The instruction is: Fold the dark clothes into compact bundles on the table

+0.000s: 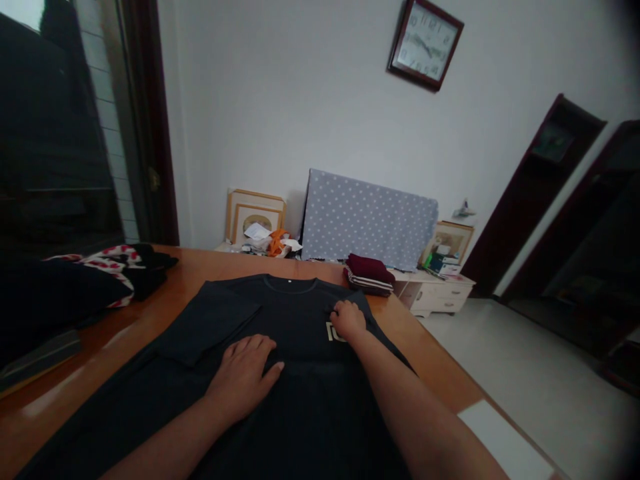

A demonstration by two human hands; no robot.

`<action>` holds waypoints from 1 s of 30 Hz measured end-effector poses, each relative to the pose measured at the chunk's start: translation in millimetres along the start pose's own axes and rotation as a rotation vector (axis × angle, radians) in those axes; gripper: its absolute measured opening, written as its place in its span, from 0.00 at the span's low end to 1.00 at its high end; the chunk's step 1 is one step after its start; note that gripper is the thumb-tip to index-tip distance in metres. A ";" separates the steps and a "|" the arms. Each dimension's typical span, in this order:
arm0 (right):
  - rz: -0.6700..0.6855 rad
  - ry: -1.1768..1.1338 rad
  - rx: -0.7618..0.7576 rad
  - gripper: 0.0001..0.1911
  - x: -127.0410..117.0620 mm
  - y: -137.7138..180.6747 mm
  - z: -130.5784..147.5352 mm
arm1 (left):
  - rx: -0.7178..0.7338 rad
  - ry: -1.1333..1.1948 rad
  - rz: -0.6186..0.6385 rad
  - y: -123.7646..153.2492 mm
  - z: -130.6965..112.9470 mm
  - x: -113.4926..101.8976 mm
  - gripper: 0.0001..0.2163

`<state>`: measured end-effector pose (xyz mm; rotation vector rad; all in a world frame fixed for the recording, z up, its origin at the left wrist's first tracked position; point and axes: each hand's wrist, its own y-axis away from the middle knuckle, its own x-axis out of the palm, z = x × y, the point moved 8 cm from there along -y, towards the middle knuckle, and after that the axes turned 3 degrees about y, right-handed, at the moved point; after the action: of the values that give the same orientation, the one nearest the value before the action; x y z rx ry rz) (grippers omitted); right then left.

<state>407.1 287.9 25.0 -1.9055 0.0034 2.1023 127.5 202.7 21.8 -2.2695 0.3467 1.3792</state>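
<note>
Pressing palm down on the cloth, the left hand [247, 373] is lying open, fingers together and stretched out flat over the middle of a dark T-shirt [300, 413]. The T-shirt is lying spread on the wooden bench [220, 263], with its collar [291, 285] pointing away toward the wall and its body running down toward the camera. Its left sleeve [210, 320] is sitting folded inward over the chest, just beside the left hand.

The right hand [347, 319] is resting up near the right shoulder of the T-shirt, knuckles up and fingers curled under, touching a small pale logo [335, 331]. Whether it is pinching the cloth or only pressing on it, I cannot tell.

A folded maroon garment stack [369, 272] is sitting at the far right edge of the bench, just beyond the right hand, apart from the T-shirt. A red-and-white patterned cloth [107, 259] is lying bunched at the far left (with darker clothes heaped around it). A white sheet [505, 440] is lying at the near right corner. Behind the bench, a polka-dot cover [367, 223] is draping something against the wall, with a framed picture [255, 215] to its left and a wall clock [425, 43] hanging above.
</note>
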 end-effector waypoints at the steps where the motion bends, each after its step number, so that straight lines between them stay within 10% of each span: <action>1: -0.008 0.000 0.001 0.12 -0.4 -0.1 -0.6 | 0.003 0.001 0.000 -0.1 0.1 0.2 0.22; 12: -0.103 -0.437 -0.035 0.18 -11.9 -9.8 -17.1 | 0.009 0.008 -0.004 -0.1 0.7 2.0 0.22; 30: 0.097 -0.012 0.115 0.34 31.4 -23.2 -56.6 | 0.020 -0.006 -0.021 0.2 0.2 1.8 0.20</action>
<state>465.0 305.4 -7.6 -1.8599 0.2137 2.1256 128.1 202.7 20.1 -2.2460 0.3327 1.3665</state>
